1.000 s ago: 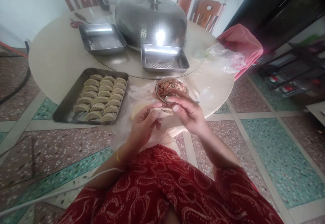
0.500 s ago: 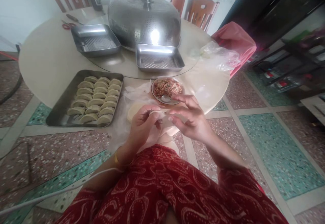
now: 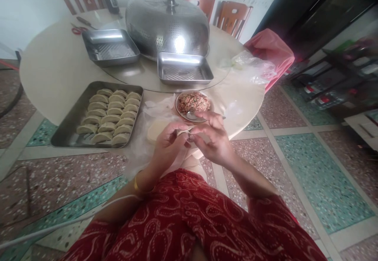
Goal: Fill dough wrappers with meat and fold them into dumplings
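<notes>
Between my fingertips is a pale dumpling [image 3: 184, 132], mostly hidden by the fingers. My left hand [image 3: 169, 144] is closed on its left side, thumb against forefinger. My right hand [image 3: 213, 138] pinches the other end with thumb and forefinger, its other fingers raised. Just beyond, a plate of minced filling [image 3: 194, 102] has a spoon [image 3: 191, 115] resting in it. To the left of my hands, a stack of round wrappers [image 3: 156, 131] lies on thin plastic [image 3: 138, 150]. Further left, a metal tray [image 3: 67, 135] holds several folded dumplings [image 3: 113, 118] in rows.
A large domed metal lid [image 3: 168, 24] stands at the table's back. Before it are a shallow metal pan [image 3: 185, 71] and another pan [image 3: 110, 48]. Red-handled scissors [image 3: 78, 29] lie back left; a plastic bag [image 3: 254, 66] lies by the right edge. A white cable [image 3: 73, 219] crosses my left arm.
My right hand has moved left, closer to my left hand, and its thumb and forefinger have come together on the dumpling's edge. My left hand keeps its hold.
</notes>
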`<state>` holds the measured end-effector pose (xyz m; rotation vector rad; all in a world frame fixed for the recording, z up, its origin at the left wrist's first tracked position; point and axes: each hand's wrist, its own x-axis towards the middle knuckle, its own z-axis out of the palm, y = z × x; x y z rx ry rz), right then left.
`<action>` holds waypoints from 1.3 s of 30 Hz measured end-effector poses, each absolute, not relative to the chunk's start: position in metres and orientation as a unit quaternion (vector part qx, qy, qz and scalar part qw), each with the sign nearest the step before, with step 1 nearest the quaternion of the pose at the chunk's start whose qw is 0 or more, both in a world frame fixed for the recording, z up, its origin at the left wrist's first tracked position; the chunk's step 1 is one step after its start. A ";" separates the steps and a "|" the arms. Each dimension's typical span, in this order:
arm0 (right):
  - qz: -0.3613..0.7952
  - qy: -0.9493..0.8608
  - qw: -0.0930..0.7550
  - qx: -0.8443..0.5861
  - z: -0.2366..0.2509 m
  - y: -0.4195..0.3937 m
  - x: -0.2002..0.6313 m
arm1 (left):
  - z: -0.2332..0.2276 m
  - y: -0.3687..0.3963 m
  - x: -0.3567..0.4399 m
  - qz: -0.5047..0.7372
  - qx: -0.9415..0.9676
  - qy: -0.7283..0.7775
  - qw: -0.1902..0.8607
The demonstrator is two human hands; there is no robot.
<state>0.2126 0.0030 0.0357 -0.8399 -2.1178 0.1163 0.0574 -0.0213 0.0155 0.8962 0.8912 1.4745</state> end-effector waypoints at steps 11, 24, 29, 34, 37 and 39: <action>0.049 -0.851 0.426 -0.303 0.035 0.002 0.220 | 0.017 -0.022 0.054 0.596 0.421 0.375 0.572; 0.165 -0.829 0.383 -0.372 0.051 0.015 0.240 | 0.019 -0.019 0.057 0.599 0.420 0.374 0.569; 0.181 -0.828 0.372 -0.379 0.047 0.021 0.236 | 0.017 -0.019 0.057 0.573 0.442 0.393 0.568; 0.208 -0.822 0.379 -0.371 0.048 0.021 0.228 | 0.016 -0.019 0.057 0.565 0.440 0.397 0.574; 0.231 -0.829 0.367 -0.354 0.050 0.021 0.225 | 0.017 -0.020 0.058 0.574 0.425 0.392 0.580; 0.238 -0.832 0.358 -0.350 0.050 0.021 0.226 | 0.016 -0.020 0.058 0.577 0.420 0.388 0.583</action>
